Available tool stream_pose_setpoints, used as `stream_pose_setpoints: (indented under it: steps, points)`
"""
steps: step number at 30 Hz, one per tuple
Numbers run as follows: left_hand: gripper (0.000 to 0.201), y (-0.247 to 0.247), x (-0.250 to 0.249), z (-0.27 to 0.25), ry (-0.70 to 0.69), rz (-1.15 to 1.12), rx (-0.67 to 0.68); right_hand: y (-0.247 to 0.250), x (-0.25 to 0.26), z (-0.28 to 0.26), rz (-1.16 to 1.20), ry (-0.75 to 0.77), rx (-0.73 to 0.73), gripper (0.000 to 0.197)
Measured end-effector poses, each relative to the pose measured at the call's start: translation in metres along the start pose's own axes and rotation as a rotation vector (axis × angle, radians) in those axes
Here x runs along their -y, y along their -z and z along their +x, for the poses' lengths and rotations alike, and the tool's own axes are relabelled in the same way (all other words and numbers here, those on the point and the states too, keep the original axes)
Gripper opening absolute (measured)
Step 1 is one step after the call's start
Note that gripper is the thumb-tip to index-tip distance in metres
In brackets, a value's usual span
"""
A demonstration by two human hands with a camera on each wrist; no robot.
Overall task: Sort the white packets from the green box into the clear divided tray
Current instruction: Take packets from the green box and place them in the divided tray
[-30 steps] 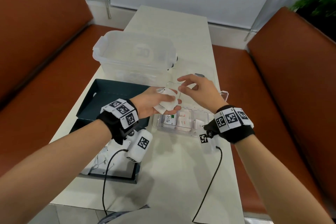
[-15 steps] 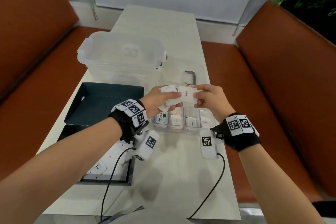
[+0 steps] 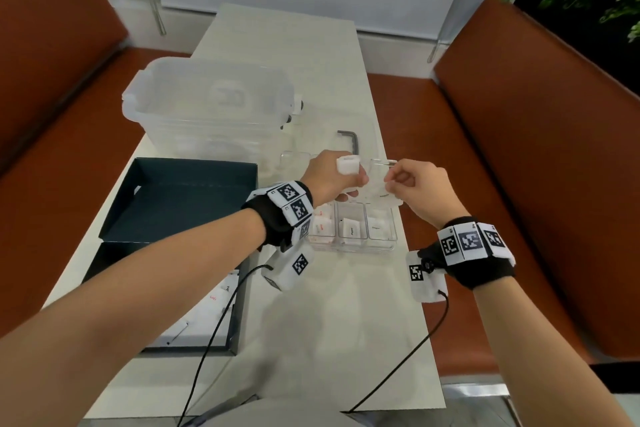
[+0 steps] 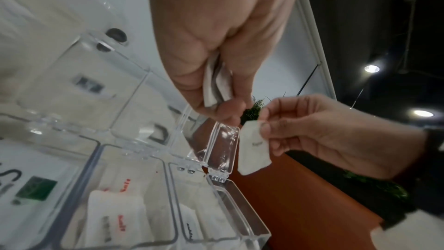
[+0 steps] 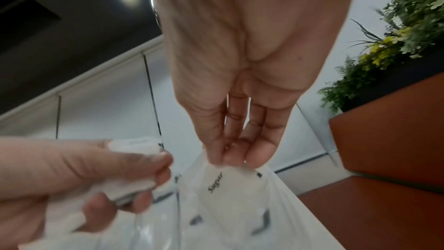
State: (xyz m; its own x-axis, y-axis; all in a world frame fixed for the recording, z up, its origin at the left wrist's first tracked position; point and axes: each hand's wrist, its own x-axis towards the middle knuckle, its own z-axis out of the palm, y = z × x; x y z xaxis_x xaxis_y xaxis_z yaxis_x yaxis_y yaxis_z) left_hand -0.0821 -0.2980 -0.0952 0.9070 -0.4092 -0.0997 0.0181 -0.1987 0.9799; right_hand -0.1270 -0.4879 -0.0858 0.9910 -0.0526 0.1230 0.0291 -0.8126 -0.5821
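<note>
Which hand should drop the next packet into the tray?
Probably the right hand: it pinches one sugar packet above the clear divided tray, while the left hand grips a bunch.

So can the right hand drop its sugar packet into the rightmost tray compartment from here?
Probably yes: the right hand pinches the sugar packet just above the tray, whose lid stands open, with nothing between.

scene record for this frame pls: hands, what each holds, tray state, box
left hand: grips a bunch of white packets
right hand: pinches one packet marked Sugar by its top edge
position: both hands above the clear divided tray
tray: lids open, packets already in several compartments
green box: on table, left of tray
</note>
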Motion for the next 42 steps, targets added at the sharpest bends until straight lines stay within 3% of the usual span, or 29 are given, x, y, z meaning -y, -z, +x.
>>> stream_pose_setpoints:
  steps: [13,20,25,35,40,42]
  points:
    - [0.007,0.008,0.013,-0.004,0.053,-0.067,0.004,-0.045,-0.036,-0.008,-0.046,-0.107,-0.006,0.011]
    - [0.009,0.009,0.017,-0.008,0.058,-0.09,0.002,-0.059,-0.042,-0.01,-0.182,-0.01,0.006,0.002]
    - [0.005,0.012,0.016,-0.009,0.058,-0.094,0.005,-0.062,-0.036,-0.003,-0.384,0.016,0.057,0.013]
    - [0.005,0.012,0.018,-0.011,0.066,-0.106,0.022,-0.058,-0.026,0.005,-0.548,0.065,0.198,0.02]
    - [0.006,0.011,0.018,-0.012,0.07,-0.108,0.029,-0.059,-0.029,0.002,-0.52,0.073,0.098,0.01]
    - [0.007,0.011,0.018,-0.012,0.072,-0.109,0.034,-0.056,-0.032,0.001,-0.512,0.073,0.056,0.017]
